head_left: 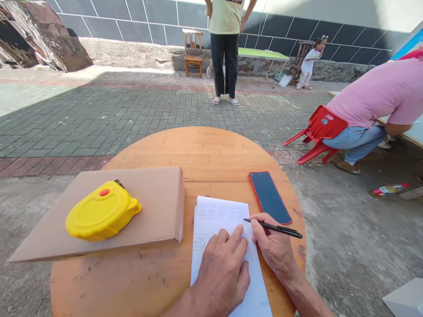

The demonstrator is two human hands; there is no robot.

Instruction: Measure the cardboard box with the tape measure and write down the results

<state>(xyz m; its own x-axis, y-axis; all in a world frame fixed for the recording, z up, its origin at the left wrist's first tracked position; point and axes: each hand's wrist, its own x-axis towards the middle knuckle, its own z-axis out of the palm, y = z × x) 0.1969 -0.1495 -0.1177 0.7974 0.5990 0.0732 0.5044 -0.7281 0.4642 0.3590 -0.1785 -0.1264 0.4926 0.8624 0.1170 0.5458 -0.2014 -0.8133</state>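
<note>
A white notepad (pixel 214 226) with rows of small handwriting near its top lies on the round wooden table (pixel 211 152). My left hand (pixel 224 266) rests on the page, fingers stretched forward, its index fingertip just below the writing. In my right hand (pixel 276 248) is a black pen (pixel 282 229), pinched between thumb and fingers, its tip at the right end of the lowest written row. The right hand's lower side lies along the page's right edge. Beyond that hand is a dark-screened phone (pixel 270 199) with a red rim.
A brown cardboard box (pixel 160 193) covers the table's left side, with a yellow tape measure (pixel 99 213) on top. Past the table, a person (pixel 226 57) stands facing me. Another in pink (pixel 376 92) sits on a red chair (pixel 325 125) to the right; a child (pixel 309 64) stands farther back.
</note>
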